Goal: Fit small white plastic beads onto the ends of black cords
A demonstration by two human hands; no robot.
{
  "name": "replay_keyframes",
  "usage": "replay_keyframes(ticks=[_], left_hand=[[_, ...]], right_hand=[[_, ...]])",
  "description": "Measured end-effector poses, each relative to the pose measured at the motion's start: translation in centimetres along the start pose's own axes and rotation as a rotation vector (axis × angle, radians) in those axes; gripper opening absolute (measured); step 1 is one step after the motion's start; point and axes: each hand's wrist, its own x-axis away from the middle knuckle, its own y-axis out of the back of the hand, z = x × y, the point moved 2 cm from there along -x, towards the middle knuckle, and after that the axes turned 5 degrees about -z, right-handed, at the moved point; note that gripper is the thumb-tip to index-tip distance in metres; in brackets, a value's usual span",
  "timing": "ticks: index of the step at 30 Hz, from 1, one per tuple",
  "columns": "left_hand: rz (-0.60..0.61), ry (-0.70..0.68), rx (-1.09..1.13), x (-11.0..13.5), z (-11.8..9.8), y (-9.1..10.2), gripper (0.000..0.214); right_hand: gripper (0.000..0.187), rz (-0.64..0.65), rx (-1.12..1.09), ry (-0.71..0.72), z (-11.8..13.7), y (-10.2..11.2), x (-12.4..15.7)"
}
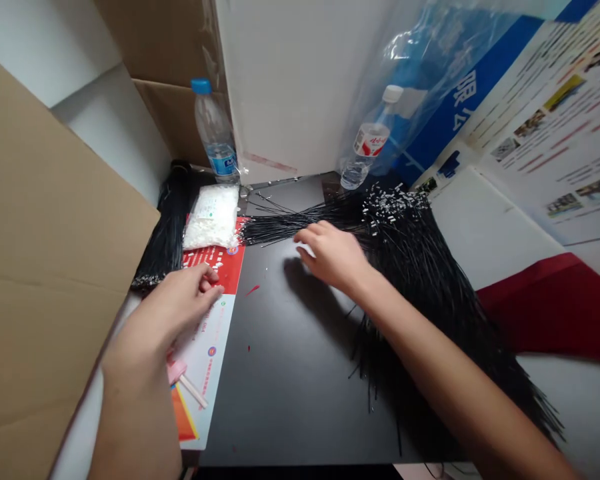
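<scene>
My left hand (187, 300) is closed, thumb and fingertips close together, over a red and white printed sheet (220, 360). Whatever the fingertips pinch is too small to make out. Just beyond that hand lies a clear bag of small white pieces (213, 217). My right hand (333, 257) hovers at the near edge of a bundle of thin black wires (275, 229), its fingers bent and the thumb apart from them. No held thing shows in it. A large pile of black wires (415, 267) with white ends spreads under and beyond my right forearm.
Two plastic bottles, one blue-capped (215, 133) and one white-capped (370, 140), stand at the back. Another black wire bundle (167, 220) lies at the left beside a cardboard flap (55, 267). A pink-headed stick (187, 383) rests on the sheet. The dark tabletop (280, 393) has red specks.
</scene>
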Motion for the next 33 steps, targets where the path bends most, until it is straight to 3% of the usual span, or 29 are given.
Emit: replay_keyframes(ticks=[3,11,15,20,25,29,33], left_hand=[[-0.069,0.019,-0.265,-0.5,-0.1,-0.6,0.013],[-0.092,-0.094,-0.266,-1.4,0.2,-0.5,0.012],[-0.107,-0.099,-0.065,-0.8,-1.0,-0.6,0.008],[0.076,-0.072,0.402,-0.4,-2.3,-1.9,0.017],[0.213,-0.050,0.577,-0.7,-2.1,-3.0,0.020],[0.229,-0.039,0.625,-0.8,-2.4,-3.5,0.019],[0.251,-0.029,0.690,-0.6,-2.7,-4.1,0.022]], right_hand=[[0.019,0.013,-0.016,0.172,2.3,-1.8,-2.5],[0.024,-0.042,0.068,0.329,2.7,-4.6,-4.9],[0.026,-0.116,0.113,0.388,2.4,-5.2,-4.7],[0.024,-0.111,0.061,0.363,2.0,-5.4,-4.9],[0.025,-0.110,0.022,0.379,2.1,-5.5,-4.8],[0.020,-0.186,-0.236,0.315,2.5,-4.5,-4.3],[0.017,-0.490,-0.655,0.156,2.1,0.0,-3.7]])
